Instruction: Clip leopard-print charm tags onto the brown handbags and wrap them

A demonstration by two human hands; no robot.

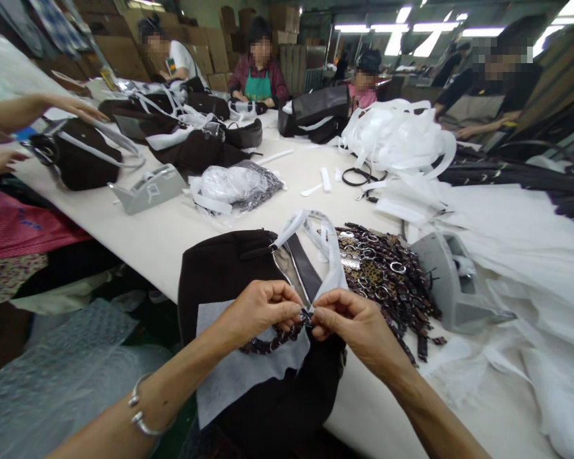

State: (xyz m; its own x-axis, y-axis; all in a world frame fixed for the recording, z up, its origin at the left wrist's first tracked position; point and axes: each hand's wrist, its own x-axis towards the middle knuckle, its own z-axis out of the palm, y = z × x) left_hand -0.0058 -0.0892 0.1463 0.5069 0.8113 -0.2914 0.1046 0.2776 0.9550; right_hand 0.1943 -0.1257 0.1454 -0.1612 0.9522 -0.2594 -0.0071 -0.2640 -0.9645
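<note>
A dark brown bag lies at the table's near edge, with a white sheet over its front. My left hand pinches one side of a small dark piece above the bag. From the other side my right hand closes on the same piece, fingertips nearly meeting. A dark beaded strap hangs in a curve beneath my left hand. Behind my hands a white-wrapped handle arches up from the bag. What exactly the fingertips grip is too small to tell.
A pile of beaded straps with rings lies right of the bag, beside a grey tape dispenser. Another dispenser and a plastic bundle stand behind. White sheets cover the right side. Another person's hands touch a bag at left.
</note>
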